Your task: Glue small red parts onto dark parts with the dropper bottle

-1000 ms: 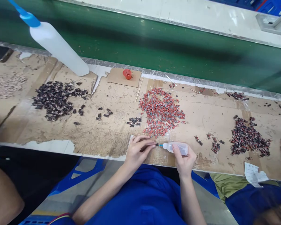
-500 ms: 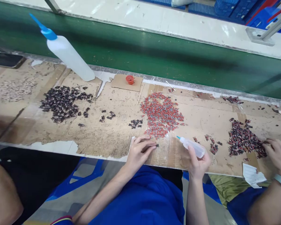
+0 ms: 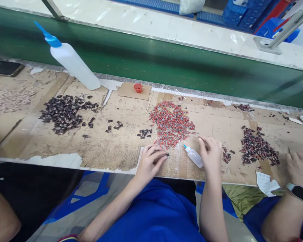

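My left hand (image 3: 151, 159) pinches a small dark part (image 3: 167, 155) at the near edge of the cardboard-covered bench (image 3: 111, 148). My right hand (image 3: 210, 154) holds a small clear squeeze bottle (image 3: 194, 156) with a blue tip, lying against the palm, while its fingers reach down to a few loose red-and-dark parts (image 3: 226, 156). A heap of red parts (image 3: 172, 123) lies just beyond both hands. A small cluster of dark parts (image 3: 144, 133) sits left of that heap.
A big white squeeze bottle (image 3: 70, 60) leans at the back left by a green conveyor belt (image 3: 166, 64). A red cap (image 3: 138, 88) sits on a cardboard scrap. Dark part piles lie left (image 3: 63, 112) and right (image 3: 257, 146). Another person's hand (image 3: 299, 168) with a watch rests at right.
My right hand drew the small bottle away from the part in my left hand and moved right, then down to the loose parts. Another person's hand came in at right.
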`<state>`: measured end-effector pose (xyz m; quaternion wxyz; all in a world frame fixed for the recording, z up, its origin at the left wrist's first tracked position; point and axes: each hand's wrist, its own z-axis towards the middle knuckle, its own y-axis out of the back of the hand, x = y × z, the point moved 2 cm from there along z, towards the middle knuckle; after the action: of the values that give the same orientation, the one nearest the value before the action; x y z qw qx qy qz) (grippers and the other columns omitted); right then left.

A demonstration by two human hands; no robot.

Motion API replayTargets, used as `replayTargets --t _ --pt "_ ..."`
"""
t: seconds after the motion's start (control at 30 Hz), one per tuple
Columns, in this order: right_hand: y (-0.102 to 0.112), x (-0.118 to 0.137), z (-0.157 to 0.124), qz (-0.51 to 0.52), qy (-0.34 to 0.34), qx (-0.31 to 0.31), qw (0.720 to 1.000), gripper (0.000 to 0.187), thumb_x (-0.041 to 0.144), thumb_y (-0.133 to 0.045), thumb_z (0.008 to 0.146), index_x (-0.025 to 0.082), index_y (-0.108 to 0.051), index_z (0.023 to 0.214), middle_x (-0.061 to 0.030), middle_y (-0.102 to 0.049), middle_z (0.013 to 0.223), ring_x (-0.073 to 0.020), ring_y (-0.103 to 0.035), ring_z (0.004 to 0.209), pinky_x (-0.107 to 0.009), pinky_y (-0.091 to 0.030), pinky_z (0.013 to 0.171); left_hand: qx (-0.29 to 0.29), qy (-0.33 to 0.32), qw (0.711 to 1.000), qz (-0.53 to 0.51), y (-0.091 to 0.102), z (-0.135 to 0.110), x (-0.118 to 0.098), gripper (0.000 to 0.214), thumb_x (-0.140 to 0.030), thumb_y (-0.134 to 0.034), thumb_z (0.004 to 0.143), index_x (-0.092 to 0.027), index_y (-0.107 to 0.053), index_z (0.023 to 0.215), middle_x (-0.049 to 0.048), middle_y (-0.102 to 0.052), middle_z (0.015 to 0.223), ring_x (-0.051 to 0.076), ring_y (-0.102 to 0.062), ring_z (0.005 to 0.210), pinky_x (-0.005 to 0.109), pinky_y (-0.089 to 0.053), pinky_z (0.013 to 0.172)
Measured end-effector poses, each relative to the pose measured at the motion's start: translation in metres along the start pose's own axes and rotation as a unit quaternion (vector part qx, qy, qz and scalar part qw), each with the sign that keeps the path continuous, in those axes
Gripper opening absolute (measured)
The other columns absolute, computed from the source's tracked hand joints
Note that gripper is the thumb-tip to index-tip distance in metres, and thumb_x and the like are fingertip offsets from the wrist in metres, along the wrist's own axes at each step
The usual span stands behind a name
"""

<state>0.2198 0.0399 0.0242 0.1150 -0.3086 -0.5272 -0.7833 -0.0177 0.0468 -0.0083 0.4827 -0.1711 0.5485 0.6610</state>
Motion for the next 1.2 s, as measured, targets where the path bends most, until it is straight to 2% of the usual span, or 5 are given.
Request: replayTargets --t 0.37,0.63,0.83,1.0,1.2 --pt "-0.028 0.006 0.033 -0.099 -0.101 0.038 0.989 0.013 0.028 -0.062 0.081 0.018 -0.069 0.076 -0.0107 -0.07 0.082 -0.0261 -0.051 0.083 -0.039 -0.036 0.082 -0.032 -0.032 0.999 0.004 -0.005 -0.001 0.001 0.007 -0.022 -0.063 0.088 -0.022 -0.069 0.088 0.0041 -0.069 0.09 0.022 -0.055 0.098 0.04 -0.048 0.089" --pt "-0.025 0.003 0.032 -0.071 -0.078 0.051 0.993 0.013 0.027 -0.057 0.084 0.018 -0.066 0.08 -0.0101 -0.069 0.084 -0.0251 -0.053 0.083 -0.04 -0.037 0.083 -0.037 -0.012 0.997 -0.063 0.001 -0.001 0.001 0.009 -0.017 -0.062 0.089 -0.023 -0.069 0.091 0.003 -0.074 0.087 0.021 -0.06 0.098 0.039 -0.052 0.088" --pt "-0.022 0.005 0.038 -0.11 -0.049 0.041 0.992 0.019 0.024 -0.051 0.087 0.017 -0.065 0.075 -0.0152 -0.069 0.089 -0.0299 -0.054 0.092 -0.046 -0.041 0.087 -0.05 0.076 0.983 -0.159 0.004 0.0 -0.005 0.008 -0.019 -0.063 0.087 -0.02 -0.07 0.09 0.0039 -0.074 0.088 0.017 -0.067 0.086 0.032 -0.057 0.08" --pt "-0.007 0.026 0.015 0.065 -0.074 -0.013 0.995 0.016 0.032 -0.059 0.085 0.019 -0.068 0.083 -0.0091 -0.073 0.088 -0.0225 -0.064 0.074 -0.039 -0.051 0.075 -0.044 0.135 0.967 -0.213 0.003 0.001 -0.011 0.016 -0.023 -0.061 0.088 -0.019 -0.072 0.099 0.0064 -0.075 0.093 0.018 -0.07 0.086 0.031 -0.057 0.079" --pt "-0.01 0.061 -0.041 0.326 -0.057 0.06 0.942 0.004 0.026 -0.074 0.076 0.023 -0.074 0.079 -0.0019 -0.075 0.078 -0.0175 -0.07 0.072 -0.029 -0.057 0.068 -0.027 0.058 0.98 -0.191 0.011 0.009 -0.024 0.013 -0.019 -0.06 0.09 -0.02 -0.072 0.095 0.0042 -0.075 0.088 0.016 -0.069 0.082 0.029 -0.056 0.076"
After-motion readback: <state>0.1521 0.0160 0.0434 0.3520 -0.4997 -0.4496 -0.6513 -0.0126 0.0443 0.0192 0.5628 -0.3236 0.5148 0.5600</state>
